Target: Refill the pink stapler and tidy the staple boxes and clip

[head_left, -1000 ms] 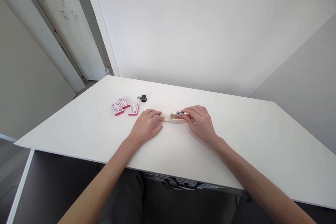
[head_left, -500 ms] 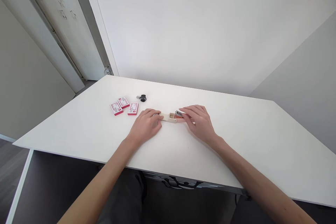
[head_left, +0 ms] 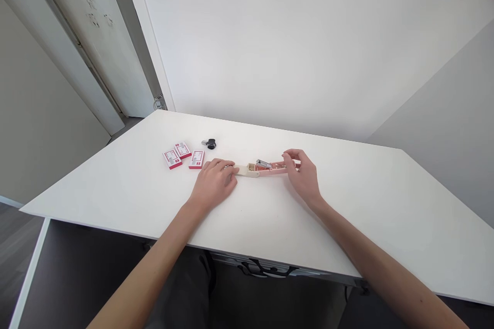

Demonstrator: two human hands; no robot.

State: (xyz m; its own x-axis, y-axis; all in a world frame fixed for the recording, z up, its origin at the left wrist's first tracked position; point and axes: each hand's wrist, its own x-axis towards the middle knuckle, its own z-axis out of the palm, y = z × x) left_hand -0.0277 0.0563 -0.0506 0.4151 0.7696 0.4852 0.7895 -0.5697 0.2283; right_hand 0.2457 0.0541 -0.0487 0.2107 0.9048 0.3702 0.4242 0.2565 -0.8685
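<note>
A cream and pink stapler (head_left: 248, 171) lies folded open and nearly flat on the white tabletop. My left hand (head_left: 215, 180) is closed over its cream part at the left end. At the pink part's far right end, my right hand (head_left: 305, 177) grips with thumb and fingers. A metal piece (head_left: 264, 164) sits raised at a slant over the pink part, between my hands and touched by neither. My fingers hide both ends of the stapler.
Three small white and red boxes (head_left: 172, 159) lie left of my left hand. Behind that hand rests a black staple remover (head_left: 210, 144) with a metal tip. The white table (head_left: 247, 216) has its front edge near my forearms, and a wall (head_left: 285, 51) rises behind it.
My right hand has slid right along the pink part, away from the metal piece, uncovering more of the stapler. My left hand stays on the cream part.
</note>
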